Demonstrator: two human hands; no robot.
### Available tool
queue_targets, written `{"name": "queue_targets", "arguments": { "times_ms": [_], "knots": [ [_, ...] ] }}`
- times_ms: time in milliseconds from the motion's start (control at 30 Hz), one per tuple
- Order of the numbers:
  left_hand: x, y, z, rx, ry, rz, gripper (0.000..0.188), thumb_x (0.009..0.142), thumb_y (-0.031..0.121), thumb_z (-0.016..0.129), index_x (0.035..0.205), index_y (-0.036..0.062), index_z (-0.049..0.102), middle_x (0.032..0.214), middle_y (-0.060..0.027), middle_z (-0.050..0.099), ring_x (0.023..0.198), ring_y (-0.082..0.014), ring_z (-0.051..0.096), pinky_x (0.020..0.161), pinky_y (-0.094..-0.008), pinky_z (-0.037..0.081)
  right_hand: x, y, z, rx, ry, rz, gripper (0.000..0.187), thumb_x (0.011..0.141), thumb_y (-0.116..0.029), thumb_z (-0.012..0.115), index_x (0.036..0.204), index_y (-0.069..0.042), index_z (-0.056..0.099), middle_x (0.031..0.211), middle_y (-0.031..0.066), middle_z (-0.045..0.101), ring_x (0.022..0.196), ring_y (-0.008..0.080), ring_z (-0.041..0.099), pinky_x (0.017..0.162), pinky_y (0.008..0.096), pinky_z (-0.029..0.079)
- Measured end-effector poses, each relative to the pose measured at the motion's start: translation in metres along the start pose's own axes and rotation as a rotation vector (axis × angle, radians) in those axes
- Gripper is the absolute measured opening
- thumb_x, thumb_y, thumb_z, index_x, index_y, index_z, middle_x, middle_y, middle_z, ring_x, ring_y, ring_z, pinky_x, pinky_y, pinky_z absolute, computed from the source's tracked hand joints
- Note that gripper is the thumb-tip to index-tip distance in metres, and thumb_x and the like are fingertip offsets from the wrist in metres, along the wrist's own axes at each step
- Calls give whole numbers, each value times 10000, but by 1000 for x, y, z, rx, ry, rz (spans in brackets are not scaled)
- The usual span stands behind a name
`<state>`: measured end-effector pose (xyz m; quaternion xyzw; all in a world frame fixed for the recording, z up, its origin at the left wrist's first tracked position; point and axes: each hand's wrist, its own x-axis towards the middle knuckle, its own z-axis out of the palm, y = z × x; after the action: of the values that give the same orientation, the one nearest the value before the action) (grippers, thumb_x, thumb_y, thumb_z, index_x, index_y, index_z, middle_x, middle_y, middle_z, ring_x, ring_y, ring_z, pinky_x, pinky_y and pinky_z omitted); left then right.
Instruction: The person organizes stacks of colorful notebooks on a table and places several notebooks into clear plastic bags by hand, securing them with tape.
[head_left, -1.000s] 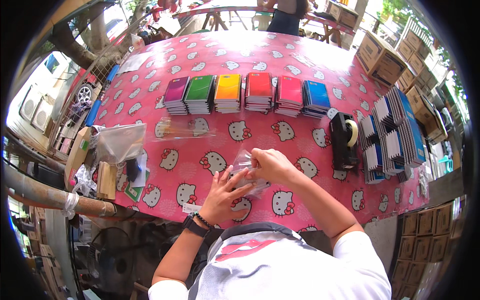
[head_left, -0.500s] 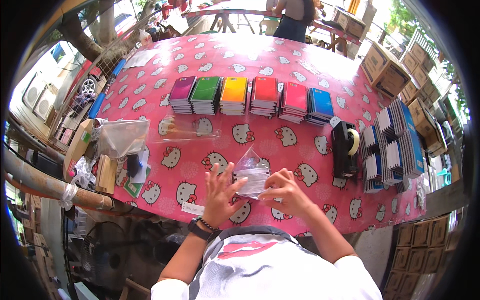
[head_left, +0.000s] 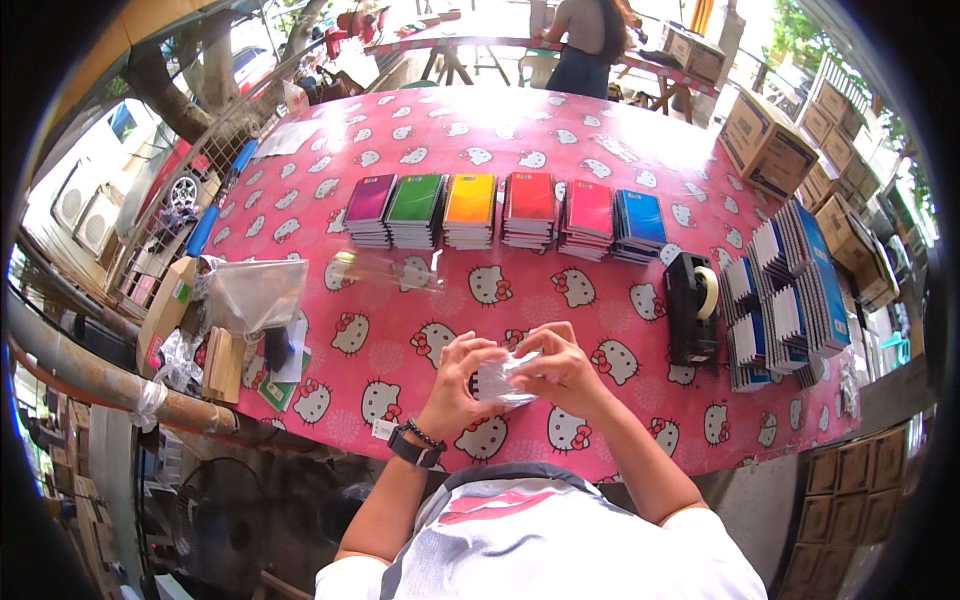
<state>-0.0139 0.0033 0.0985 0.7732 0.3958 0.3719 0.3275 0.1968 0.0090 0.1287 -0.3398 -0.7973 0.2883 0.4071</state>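
Plastic-wrapped spiral-notebook bundle [head_left: 491, 386] is sitting between both hands over the pink tablecloth [head_left: 622, 312]. From it, at nine o'clock, the left hand [head_left: 450, 388] is gripping one side; at three, the right hand [head_left: 565, 374] is pinching the other. Six notebook stacks [head_left: 530, 198] are spanning eleven to one o'clock; a black tape dispenser [head_left: 684, 312] is standing towards two, blue notebook piles [head_left: 788, 305] lying beyond.
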Motion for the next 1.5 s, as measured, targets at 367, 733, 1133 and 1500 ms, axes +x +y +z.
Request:
{"name": "queue_targets", "arguments": {
  "times_ms": [367,733,1133,1500],
  "knots": [
    [-15,2,12,107,298,160,228,748,194,718,974,169,697,881,33,666,1104,-217,504,1074,-477,169,-27,2,20,-117,73,-5,326,653,-253,785,894,-98,631,1111,88,578,1002,284,535,869,425,427],
    [-25,39,24,365,475,308,440,794,135,652,1220,103,545,984,-3,632,958,-180,561,1078,-448,184,18,3,18,230,8,582,223,717,-145,754,857,-2,656,744,20,617,679,60,543,604,233,454],
    [-39,32,34,741,1,73,714,703,326,664,1343,141,408,1371,-45,396,1302,-215,324,1070,-612,50,-67,33,-97,-299,905,545,216,847,-118,595,1041,-33,638,1038,100,620,889,181,591,758,281,481],
    [-35,35,39,679,-16,87,744,687,344,673,1354,177,387,1369,-37,369,1304,-213,298,1049,-644,16,-174,146,-191,-263,945,827,257,803,-237,681,846,16,665,792,122,634,691,214,588,669,323,465]
  ]
}}
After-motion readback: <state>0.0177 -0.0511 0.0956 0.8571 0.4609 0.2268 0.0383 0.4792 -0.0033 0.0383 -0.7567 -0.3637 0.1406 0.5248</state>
